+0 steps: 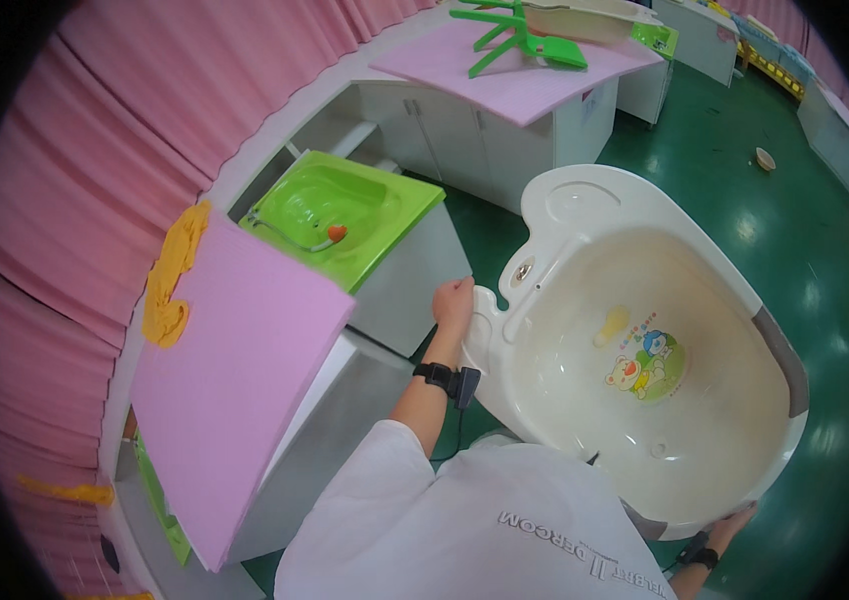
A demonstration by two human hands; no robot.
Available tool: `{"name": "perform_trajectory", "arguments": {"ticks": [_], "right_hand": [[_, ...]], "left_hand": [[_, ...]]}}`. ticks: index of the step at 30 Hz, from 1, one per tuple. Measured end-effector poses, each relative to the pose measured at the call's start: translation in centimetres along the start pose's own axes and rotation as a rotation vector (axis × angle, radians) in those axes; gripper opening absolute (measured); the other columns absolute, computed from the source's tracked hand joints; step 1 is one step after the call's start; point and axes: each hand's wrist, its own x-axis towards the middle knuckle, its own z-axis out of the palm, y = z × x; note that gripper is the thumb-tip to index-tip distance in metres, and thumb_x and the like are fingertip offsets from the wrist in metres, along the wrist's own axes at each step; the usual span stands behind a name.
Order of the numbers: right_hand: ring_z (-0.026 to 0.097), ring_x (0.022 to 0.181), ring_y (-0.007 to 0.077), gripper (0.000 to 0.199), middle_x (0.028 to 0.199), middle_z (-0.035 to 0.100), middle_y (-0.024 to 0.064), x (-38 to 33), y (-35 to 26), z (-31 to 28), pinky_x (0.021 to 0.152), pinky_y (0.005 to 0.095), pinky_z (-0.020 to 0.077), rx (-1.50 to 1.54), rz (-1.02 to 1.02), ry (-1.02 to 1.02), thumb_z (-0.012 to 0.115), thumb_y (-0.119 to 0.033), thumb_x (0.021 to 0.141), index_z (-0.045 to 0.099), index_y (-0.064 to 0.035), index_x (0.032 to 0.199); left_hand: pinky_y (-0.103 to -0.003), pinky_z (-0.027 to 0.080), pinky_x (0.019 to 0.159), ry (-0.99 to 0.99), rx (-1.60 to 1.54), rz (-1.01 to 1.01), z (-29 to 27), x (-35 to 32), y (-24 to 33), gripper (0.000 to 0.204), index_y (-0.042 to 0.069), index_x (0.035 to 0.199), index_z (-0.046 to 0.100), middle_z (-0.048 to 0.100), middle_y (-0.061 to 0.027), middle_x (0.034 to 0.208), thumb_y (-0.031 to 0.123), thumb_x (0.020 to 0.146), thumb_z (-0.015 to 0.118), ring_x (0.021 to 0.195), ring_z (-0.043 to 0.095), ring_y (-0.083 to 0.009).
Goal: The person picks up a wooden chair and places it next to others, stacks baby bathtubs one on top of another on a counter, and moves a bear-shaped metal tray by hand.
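A large cream-white baby bathtub (565,420) is held in front of my body, its hollow inside facing up toward me. A cartoon picture is printed on its floor, and grey strips sit on parts of its rim. My left hand (454,302) is closed on the tub's edge at the left, beside a notch in the rim. At the lower right my right hand (734,524) grips the opposite edge, its fingers partly hidden by the tub. Each wrist wears a black strap with a small device.
To my left stand a pink-topped cabinet (245,350) with yellow cloth (175,275) on it and a bright green sink (335,210). A green chair (535,45) lies on a farther pink top. A small bowl (765,159) is on the green floor (715,130).
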Motion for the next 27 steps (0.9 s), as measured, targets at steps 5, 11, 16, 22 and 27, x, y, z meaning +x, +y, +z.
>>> {"name": "perform_trajectory", "arguments": {"ticks": [5, 11, 16, 22, 27], "right_hand": [[0.045, 0.118, 0.0254, 0.053, 0.131, 0.046, 0.0104, 12.7, -10.5, 9.7, 0.1, 0.037, 0.0361, 0.238, 0.209, 0.109, 0.04, -0.043, 0.09, 0.042, -0.006, 0.128], [0.049, 0.113, 0.0251, 0.057, 0.126, 0.05, 0.0101, 21.7, -17.9, 17.6, 0.095, 0.0362, 0.0408, 0.292, 0.095, 0.175, 0.046, -0.046, 0.087, 0.045, -0.0045, 0.126], [0.054, 0.103, 0.0242, 0.055, 0.117, 0.055, 0.0107, 23.3, -14.9, 20.3, 0.089, 0.0345, 0.0441, 0.345, 0.067, 0.288, 0.049, -0.046, 0.086, 0.05, -0.002, 0.119], [0.054, 0.105, 0.025, 0.058, 0.119, 0.054, 0.0119, 27.3, -13.5, 21.9, 0.089, 0.0354, 0.0449, 0.283, 0.091, 0.386, 0.047, -0.045, 0.087, 0.047, -0.0004, 0.124], [0.052, 0.109, 0.0259, 0.059, 0.122, 0.052, 0.0118, 38.5, -14.6, 22.7, 0.092, 0.0357, 0.0436, 0.372, 0.186, 0.452, 0.046, -0.046, 0.086, 0.046, -0.0006, 0.125]], "left_hand": [[-0.041, 0.04, 0.058, 0.079, -0.117, 0.013, 10.7, 4.5, 3.1, 0.038, -0.006, 0.071, 0.059, 0.058, -0.0176, 0.062, 0.031, 0.079, 0.054, 0.057, 0.053, -0.0285], [-0.037, 0.034, 0.052, 0.063, -0.276, -0.156, 21.4, 7.8, 4.0, 0.036, -0.005, 0.059, 0.049, 0.043, -0.0083, 0.05, 0.025, 0.078, 0.055, 0.052, 0.039, -0.0159], [-0.039, 0.035, 0.053, -0.018, -0.17, -0.073, 31.0, 12.9, 4.4, 0.032, -0.008, 0.061, 0.049, 0.043, -0.0142, 0.051, 0.021, 0.075, 0.053, 0.05, 0.039, -0.0189], [-0.039, 0.039, 0.056, -0.116, -0.15, -0.011, 39.8, 18.9, 11.8, 0.031, -0.009, 0.067, 0.055, 0.051, -0.0172, 0.055, 0.02, 0.074, 0.052, 0.052, 0.044, -0.0201], [-0.037, 0.039, 0.055, -0.174, -0.108, 0.062, 53.3, 20.8, 24.7, 0.031, -0.01, 0.068, 0.055, 0.051, -0.013, 0.054, 0.021, 0.075, 0.053, 0.053, 0.042, -0.0182]]}}
